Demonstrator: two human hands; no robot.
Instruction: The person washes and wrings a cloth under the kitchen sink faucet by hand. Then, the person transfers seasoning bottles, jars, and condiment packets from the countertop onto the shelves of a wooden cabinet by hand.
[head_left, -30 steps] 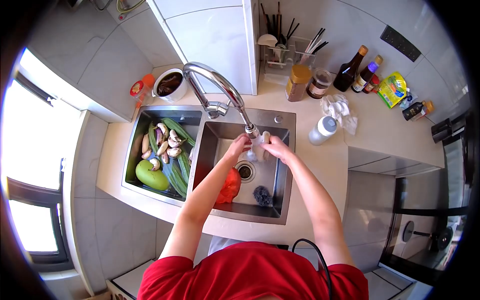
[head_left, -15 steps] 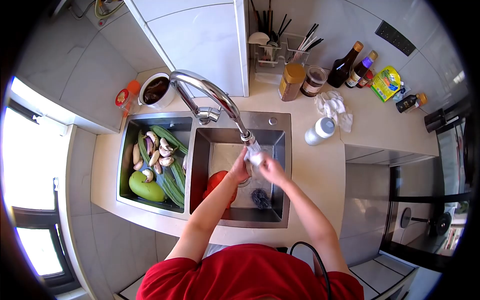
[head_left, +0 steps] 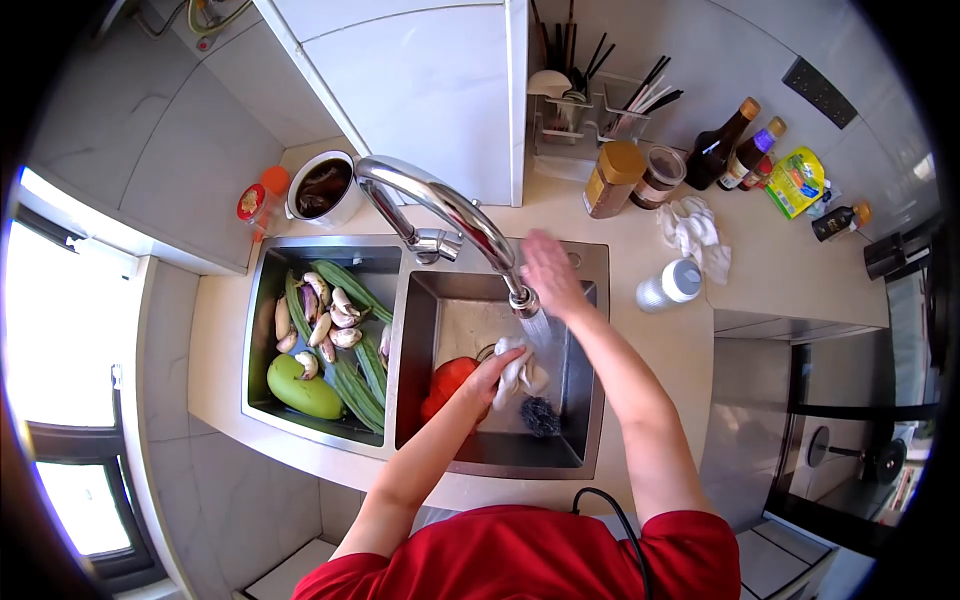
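My left hand (head_left: 487,382) grips a wet white cloth (head_left: 521,372) low in the right sink basin (head_left: 588,440). Water runs from the spout of the chrome faucet (head_left: 440,195) down toward the cloth. Behind the spout, over the basin's back edge, my right hand (head_left: 548,270) is raised with its fingers stretched out, slightly blurred and holding nothing. A red bag-like item (head_left: 450,388) lies beside my left wrist, and a dark scrubber (head_left: 540,416) rests on the basin floor.
The left basin holds green gourds (head_left: 355,395), garlic-like bulbs (head_left: 345,312) and a green round fruit (head_left: 303,388). Around the sink stand a white pot (head_left: 322,188), a white bottle (head_left: 669,285), a crumpled cloth (head_left: 695,237), jars (head_left: 613,180) and dark bottles (head_left: 720,145).
My hands have moved apart: the right one left the cloth and rose behind the spout. The left hand lowered with the cloth, and the water stream now shows clearly.
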